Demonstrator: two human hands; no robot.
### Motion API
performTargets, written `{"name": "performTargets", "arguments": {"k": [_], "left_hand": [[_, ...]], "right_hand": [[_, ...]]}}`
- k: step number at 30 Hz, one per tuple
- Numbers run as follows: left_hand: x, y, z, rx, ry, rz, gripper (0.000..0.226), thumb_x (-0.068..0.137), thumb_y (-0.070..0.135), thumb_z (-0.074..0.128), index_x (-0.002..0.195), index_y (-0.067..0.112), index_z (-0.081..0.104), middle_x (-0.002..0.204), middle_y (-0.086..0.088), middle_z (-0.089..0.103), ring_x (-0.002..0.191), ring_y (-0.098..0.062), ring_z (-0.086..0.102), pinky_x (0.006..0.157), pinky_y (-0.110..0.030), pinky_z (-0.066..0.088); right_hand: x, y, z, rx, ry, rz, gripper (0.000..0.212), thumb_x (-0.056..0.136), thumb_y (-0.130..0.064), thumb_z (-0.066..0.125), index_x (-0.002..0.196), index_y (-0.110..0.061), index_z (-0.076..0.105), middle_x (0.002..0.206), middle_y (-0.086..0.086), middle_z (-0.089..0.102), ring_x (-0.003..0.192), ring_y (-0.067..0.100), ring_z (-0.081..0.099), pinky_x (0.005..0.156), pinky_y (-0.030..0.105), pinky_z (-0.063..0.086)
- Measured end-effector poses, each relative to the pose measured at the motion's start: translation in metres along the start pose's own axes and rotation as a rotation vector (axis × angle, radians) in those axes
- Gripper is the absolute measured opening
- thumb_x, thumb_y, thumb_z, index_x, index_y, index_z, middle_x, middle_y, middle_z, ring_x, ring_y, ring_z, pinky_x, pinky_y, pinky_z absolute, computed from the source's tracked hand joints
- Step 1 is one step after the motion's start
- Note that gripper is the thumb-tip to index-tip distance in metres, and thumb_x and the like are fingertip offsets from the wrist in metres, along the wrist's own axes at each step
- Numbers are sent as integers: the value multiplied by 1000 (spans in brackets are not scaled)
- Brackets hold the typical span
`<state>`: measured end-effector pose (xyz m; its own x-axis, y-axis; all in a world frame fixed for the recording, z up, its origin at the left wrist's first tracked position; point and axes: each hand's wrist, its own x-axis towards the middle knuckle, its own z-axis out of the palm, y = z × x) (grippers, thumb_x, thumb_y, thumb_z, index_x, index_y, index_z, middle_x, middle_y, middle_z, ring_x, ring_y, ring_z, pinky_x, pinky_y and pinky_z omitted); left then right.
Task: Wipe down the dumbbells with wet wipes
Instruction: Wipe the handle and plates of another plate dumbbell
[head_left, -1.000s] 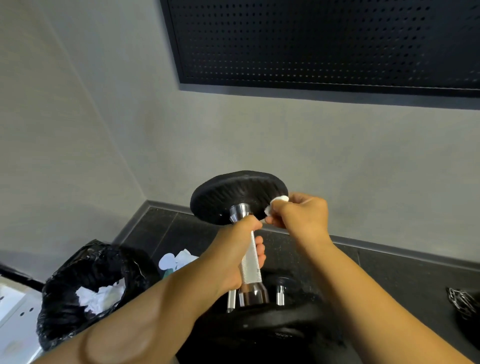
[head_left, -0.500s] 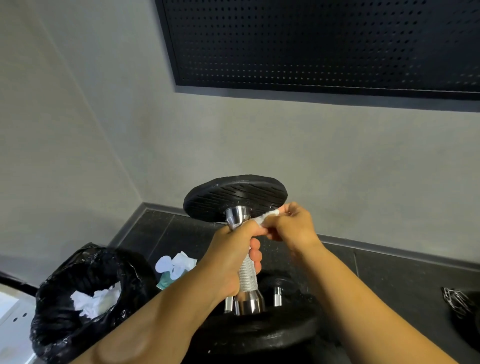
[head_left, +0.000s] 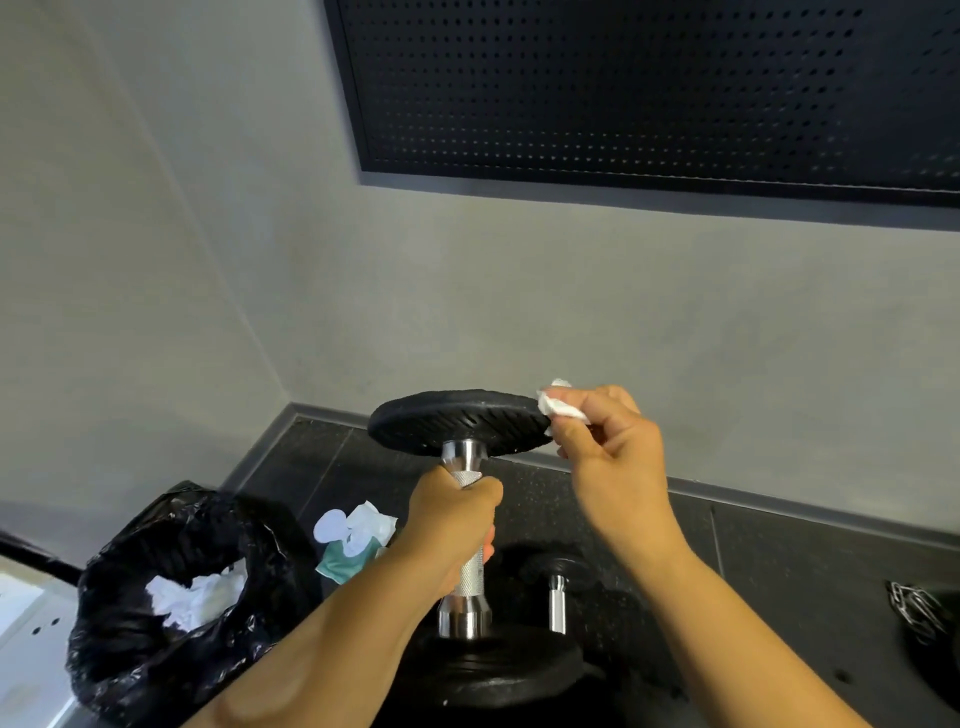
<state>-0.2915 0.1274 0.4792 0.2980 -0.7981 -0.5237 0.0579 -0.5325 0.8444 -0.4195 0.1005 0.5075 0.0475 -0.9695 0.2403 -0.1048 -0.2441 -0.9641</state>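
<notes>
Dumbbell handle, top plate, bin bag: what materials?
Handle: bright metal, likely chromed steel; mirror glints at its ends, knurled texture along the grip. Top plate: matte black, probably rubber or rubber-coated; dull sheen, moulded slots on the underside. Bin bag: thin glossy black plastic film; crinkled, with sharp highlights.
</notes>
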Motion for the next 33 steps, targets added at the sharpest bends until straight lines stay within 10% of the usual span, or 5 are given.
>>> {"name": "performTargets", "arguments": {"k": [6, 14, 22, 29, 33], "left_hand": [[7, -10, -2, 317, 55, 185, 8, 89, 18, 55, 87, 10, 55, 64, -2, 51, 47, -12, 48, 43, -21, 39], [-5, -14, -4, 810, 176, 381, 7, 89, 21, 54, 92, 16, 49, 93, -6, 66, 85, -22, 65, 66, -33, 49], [-12, -15, -2, 1004, 195, 505, 35, 92, 19, 48, 127, 20, 42, 89, 2, 60, 87, -22, 63, 72, -33, 50], [-21, -10, -1, 906, 181, 578, 12, 91, 23, 52, 89, 25, 40, 73, 7, 51, 67, -13, 51, 63, -25, 41], [-17, -11, -8, 849, 187, 578, 28, 89, 19, 54, 66, 19, 37, 57, 7, 41, 52, -8, 42, 51, -18, 32]], "right_hand": [[-6, -10, 18, -216, -90, -342, 17, 87, -14, 63, 100, -14, 74, 83, -12, 49, 78, 1, 52, 70, 12, 44], [11, -39, 35, -699, -332, -586, 17, 87, -27, 60, 91, -17, 73, 77, 0, 52, 60, 22, 53, 51, 35, 46], [69, -49, 62, -590, -574, -12, 21, 82, -24, 70, 72, -6, 67, 62, 7, 58, 60, 22, 54, 62, 31, 47], [94, -21, 59, -478, -547, 364, 26, 82, -4, 65, 59, -4, 54, 45, 3, 45, 40, 14, 39, 40, 19, 32], [90, 13, 35, -409, -482, 470, 25, 90, -12, 62, 87, 13, 65, 55, 10, 53, 43, 16, 43, 42, 22, 36]]}}
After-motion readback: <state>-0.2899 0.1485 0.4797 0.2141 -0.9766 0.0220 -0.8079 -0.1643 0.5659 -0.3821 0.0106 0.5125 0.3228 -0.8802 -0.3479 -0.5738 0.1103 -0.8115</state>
